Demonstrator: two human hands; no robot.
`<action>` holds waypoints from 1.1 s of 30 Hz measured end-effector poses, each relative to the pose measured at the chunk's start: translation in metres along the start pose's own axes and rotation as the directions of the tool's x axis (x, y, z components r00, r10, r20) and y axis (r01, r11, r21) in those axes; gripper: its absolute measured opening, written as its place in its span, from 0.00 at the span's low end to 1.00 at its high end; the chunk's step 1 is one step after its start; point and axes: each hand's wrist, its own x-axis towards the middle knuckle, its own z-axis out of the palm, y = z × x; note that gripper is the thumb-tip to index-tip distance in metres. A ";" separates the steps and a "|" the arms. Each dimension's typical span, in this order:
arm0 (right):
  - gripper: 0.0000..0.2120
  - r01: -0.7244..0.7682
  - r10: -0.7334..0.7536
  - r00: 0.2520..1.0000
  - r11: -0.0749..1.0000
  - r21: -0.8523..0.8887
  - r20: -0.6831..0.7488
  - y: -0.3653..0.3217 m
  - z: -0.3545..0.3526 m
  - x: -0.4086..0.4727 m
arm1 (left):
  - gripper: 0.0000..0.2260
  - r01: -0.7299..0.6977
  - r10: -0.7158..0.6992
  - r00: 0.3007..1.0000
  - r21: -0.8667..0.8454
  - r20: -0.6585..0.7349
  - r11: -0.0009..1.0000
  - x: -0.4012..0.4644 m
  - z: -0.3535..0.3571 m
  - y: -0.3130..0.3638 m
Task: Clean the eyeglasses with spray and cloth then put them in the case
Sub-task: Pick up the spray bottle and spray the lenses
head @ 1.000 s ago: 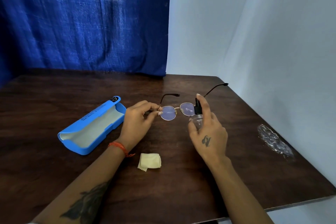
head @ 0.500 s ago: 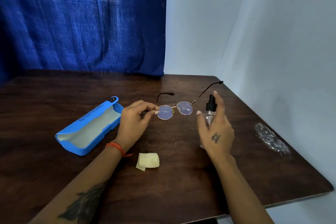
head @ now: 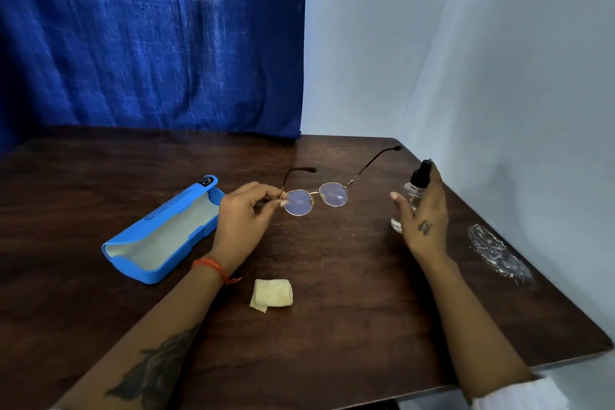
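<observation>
One eyeglasses [head: 316, 198], bottle [head: 411, 196], cloth [head: 272, 292], seemingly one case [head: 163, 233]

Orange wrist thread [head: 213, 268], forearm tattoo [head: 156, 373], white sleeve [head: 522, 393].

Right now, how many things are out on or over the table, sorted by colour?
Blue: 1, the case
Yellow: 1, the cloth
Gold-rimmed: 1, the glasses, pinched by the left hand
Clear: 2, the bottle in the right hand, the wrapper
Total: 5

table [head: 332, 326]: dark wood, satin | eyeglasses [head: 316, 198]: thin metal | case [head: 159, 230]: matt plastic | cloth [head: 271, 291]: soft fabric
</observation>
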 end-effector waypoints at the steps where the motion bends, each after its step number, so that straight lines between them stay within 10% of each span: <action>1: 0.35 0.001 -0.001 1.000 1.000 -0.004 -0.002 0.002 0.000 -0.001 | 0.05 0.001 -0.001 1.000 0.000 -0.002 1.000 0.000 0.000 -0.001; 16: 0.36 0.201 -0.204 0.945 0.979 -0.041 -0.256 -0.035 -0.006 -0.030 | 0.05 0.031 -0.031 1.000 -0.003 -0.003 1.000 -0.002 -0.002 0.002; 20: 0.33 0.433 -0.430 0.901 0.897 0.086 -0.052 -0.071 0.003 -0.061 | 0.05 0.057 -0.057 0.998 -0.015 0.001 0.998 -0.001 -0.003 0.001; 25: 0.27 0.626 -0.659 0.678 0.750 0.214 0.326 -0.087 0.017 -0.083 | 0.05 0.085 -0.084 0.996 -0.016 0.022 0.996 -0.001 -0.003 0.001; 29: 0.21 0.657 -0.728 0.467 0.665 0.355 0.501 -0.087 0.031 -0.089 | 0.04 0.118 -0.117 0.993 -0.060 0.031 0.991 0.000 0.001 -0.002; 33: 0.15 0.583 -0.699 0.408 0.694 0.422 0.588 -0.081 0.035 -0.091 | 0.04 0.134 -0.132 0.990 -0.055 0.047 0.989 0.001 0.004 -0.003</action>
